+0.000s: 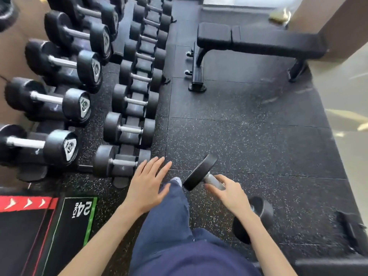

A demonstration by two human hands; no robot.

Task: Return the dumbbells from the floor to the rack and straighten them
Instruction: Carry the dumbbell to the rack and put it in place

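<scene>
View from a person's head, looking down at a gym floor (249, 136) of black rubber tiles with pale flecks.

The right hand (231, 194) has its fingers and thumb curled round the metal handle of a black round-headed dumbbell (200, 172). This dumbbell is off the rack, low over the floor just to the right of the person's leg (171, 216), which is in dark blue trousers. It lies at an angle, with one head pointing up and away and the other head near the wrist, partly hidden behind the forearm. Whether it is touching the floor or has been lifted off it cannot be told.

The left hand (147, 182) is open and holds nothing, palm down and fingers straight and slightly spread. It is held out just beside the nearest dumbbell (121, 162) on the lower row of the rack (127, 150).

The rack runs along the left side, away from the viewer. Its lower row holds a line of smaller dumbbells lying side by side in cradles. The upper row (41, 145), further left, holds larger ones with silver badges on their ends.

At top right, well apart from the hands, stands a black padded weight bench (258, 42). At bottom left is a black box (75, 216) with a green border, marked "24 INCH".
</scene>
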